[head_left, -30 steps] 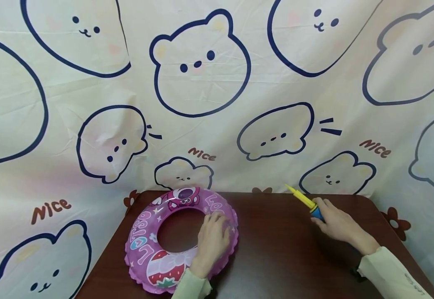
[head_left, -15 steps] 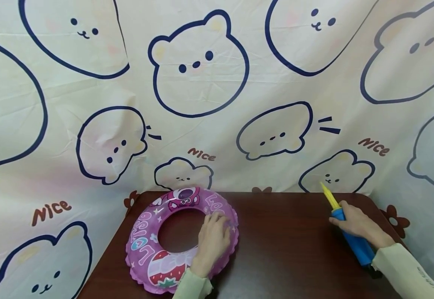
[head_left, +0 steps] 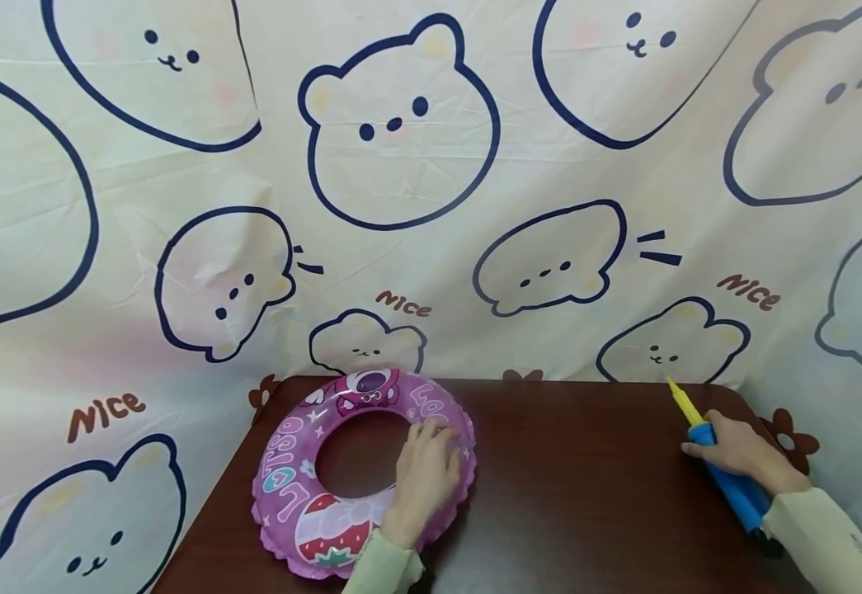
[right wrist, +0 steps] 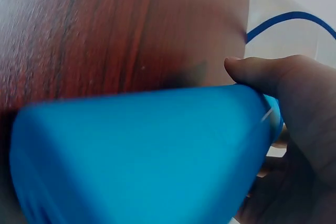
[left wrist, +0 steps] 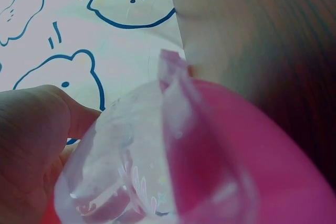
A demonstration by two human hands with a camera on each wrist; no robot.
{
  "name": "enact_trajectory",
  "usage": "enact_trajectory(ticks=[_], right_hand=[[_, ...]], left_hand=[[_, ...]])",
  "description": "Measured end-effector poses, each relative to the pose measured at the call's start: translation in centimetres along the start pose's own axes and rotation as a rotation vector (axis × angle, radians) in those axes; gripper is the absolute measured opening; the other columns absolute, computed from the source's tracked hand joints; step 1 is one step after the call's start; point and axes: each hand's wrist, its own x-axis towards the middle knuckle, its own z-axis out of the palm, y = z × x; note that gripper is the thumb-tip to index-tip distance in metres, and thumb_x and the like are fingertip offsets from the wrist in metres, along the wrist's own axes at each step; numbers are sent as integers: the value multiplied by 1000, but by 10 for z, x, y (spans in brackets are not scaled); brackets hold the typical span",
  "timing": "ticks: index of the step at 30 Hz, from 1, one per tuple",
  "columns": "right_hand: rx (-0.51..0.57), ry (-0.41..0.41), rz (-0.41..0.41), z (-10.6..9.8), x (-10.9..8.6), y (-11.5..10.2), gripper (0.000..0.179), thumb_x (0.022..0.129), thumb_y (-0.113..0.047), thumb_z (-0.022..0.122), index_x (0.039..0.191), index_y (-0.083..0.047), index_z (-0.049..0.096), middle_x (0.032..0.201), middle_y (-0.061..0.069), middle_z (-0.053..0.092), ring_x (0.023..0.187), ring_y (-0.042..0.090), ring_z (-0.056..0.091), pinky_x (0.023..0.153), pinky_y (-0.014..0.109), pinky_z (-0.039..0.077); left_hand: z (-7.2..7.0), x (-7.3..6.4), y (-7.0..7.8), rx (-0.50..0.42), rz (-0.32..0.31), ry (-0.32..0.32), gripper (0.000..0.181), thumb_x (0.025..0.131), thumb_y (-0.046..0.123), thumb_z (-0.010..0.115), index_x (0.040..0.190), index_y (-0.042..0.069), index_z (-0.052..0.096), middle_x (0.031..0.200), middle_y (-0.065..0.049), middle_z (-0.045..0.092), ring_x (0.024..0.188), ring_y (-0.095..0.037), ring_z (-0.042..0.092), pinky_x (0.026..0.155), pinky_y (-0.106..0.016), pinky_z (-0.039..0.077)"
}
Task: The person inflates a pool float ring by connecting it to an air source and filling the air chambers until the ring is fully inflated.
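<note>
A purple inflatable swim ring [head_left: 289,495], printed with a cartoon bear, strawberries and letters, lies on the left part of the table. My left hand [head_left: 423,474] holds it on the right side, fingers bent over the tube; their tips are partly hidden. Close up in the left wrist view, the ring's clear and pink skin [left wrist: 273,156] bulges beside the hand [left wrist: 37,145]. At the table's right, my right hand [head_left: 742,454] grips a blue hand pump [head_left: 735,491] whose yellow nozzle [head_left: 683,402] points up toward the back. The pump's blue barrel [right wrist: 142,150] fills much of the right wrist view.
The dark brown table [head_left: 572,495] extends between the ring and the pump. Behind and at both sides hangs a pale cloth [head_left: 401,190] printed with bear outlines, meeting the table's back edge.
My right hand has moved right with the pump and turned it, so its blue barrel now shows and the nozzle points more upward. The left hand and ring stay put.
</note>
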Motion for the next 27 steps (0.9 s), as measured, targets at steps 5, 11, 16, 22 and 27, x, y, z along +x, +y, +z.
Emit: enact_trajectory(ticks=[5,11,16,22,27], right_hand=[[-13,-11,17,4,1,3,94,92,-54,78,132,22,39,106,37,59,86,40,60,74,59,57],[-29,-7,34,6,2,4,94,91,-56,78,130,21,40,103,35,59,84,39,59,72,55,56],[-47,-18,64,7,2,4,100,91,-63,74,130,21,37,103,36,58,83,39,59,73,55,56],[-38,-33,81,8,2,3,111,90,-72,70,134,23,32,110,42,54,87,43,60,75,60,57],[-43,-28,78,9,1,1,109,89,-71,71,132,22,34,107,40,55,85,41,60,73,58,57]], left_hand=[[0,0,0,27,33,38,29,90,19,81,118,13,79,124,-5,70,114,-27,61,89,-46,58],[1,0,-1,26,43,42,28,90,17,81,118,12,79,123,-5,70,112,-26,60,87,-45,58],[2,1,-1,23,45,35,28,90,17,80,118,12,79,124,-5,70,113,-26,60,89,-45,58],[0,0,0,-3,16,-2,29,93,19,79,121,12,78,126,-6,69,114,-27,59,91,-46,57],[0,0,-1,-15,2,-19,29,94,21,78,122,13,78,127,-5,68,115,-26,59,93,-46,57]])
